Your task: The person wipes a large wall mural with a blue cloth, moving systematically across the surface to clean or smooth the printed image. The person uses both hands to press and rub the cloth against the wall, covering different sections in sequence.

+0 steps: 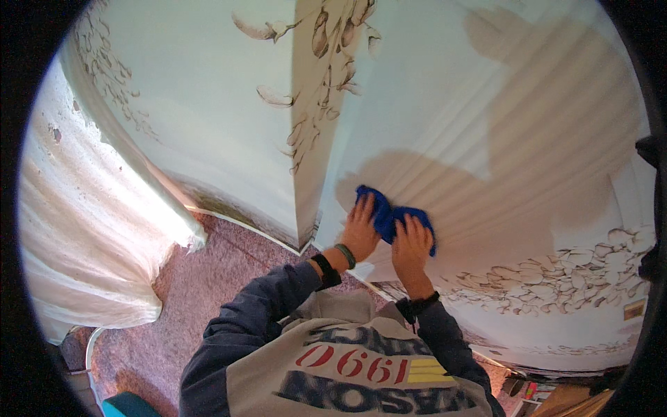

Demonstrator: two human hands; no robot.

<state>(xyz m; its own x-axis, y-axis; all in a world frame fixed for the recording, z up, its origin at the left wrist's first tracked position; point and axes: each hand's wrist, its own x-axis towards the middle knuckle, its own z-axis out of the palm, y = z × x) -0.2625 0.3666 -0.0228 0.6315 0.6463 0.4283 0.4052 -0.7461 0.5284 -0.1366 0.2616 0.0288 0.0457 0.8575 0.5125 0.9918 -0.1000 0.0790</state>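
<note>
A dark blue cloth lies spread against a pale wall printed with brownish petal-like shapes, to the right of the room's corner. My left hand presses on the cloth's left part, fingers pointing up. Close beside it, my right hand rests on the right part of the cloth with its fingers somewhat apart. Both palms face the wall, and the cloth is bunched between the two hands. Shadows fall on the wall around them.
At the left hangs a sheer white curtain, reaching down to the purplish carpet. White trim runs along the wall's foot. A teal object is at the lower left. A wall outlet or switch plate shows at the far right.
</note>
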